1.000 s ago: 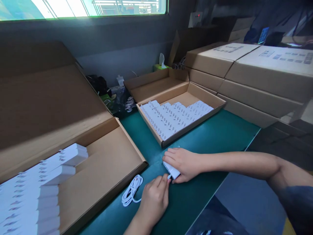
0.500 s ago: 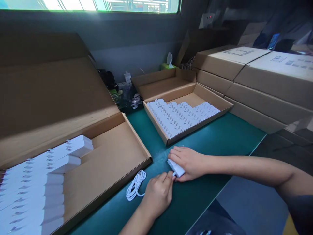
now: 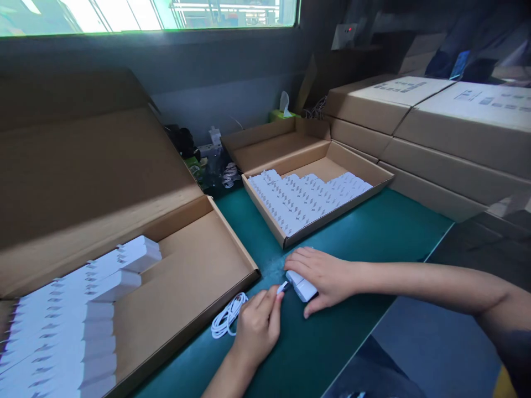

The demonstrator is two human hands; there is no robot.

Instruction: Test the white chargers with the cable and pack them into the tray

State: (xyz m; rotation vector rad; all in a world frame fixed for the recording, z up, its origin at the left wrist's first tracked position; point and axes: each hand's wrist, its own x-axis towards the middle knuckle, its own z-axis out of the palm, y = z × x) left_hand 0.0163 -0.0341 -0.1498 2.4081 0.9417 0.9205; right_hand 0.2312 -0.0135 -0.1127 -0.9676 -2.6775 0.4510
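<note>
My left hand (image 3: pixel 258 320) pinches the plug (image 3: pixel 283 287) of a white USB cable between thumb and fingertips. The rest of that cable (image 3: pixel 228 316) lies coiled on the green tabletop, just left of the hand. My right hand (image 3: pixel 327 276) rests over a white charger block (image 3: pixel 302 286), fingers across its far end and thumb at its near side. A small gap separates the plug from the block's left end. Part of the block is hidden under the right hand.
At left, an open cardboard box (image 3: pixel 178 282) holds rows of white blocks (image 3: pixel 62 326). Behind my hands stands a smaller open box (image 3: pixel 344 160) with patterned white pieces (image 3: pixel 302 199). Stacked cartons (image 3: pixel 456 132) border the right back. A tissue box (image 3: pixel 280 115) sits by the wall.
My left hand has drawn the plug away from the charger block, leftward. My right thumb has moved outward, so more of the block shows. The view has shifted slightly.
</note>
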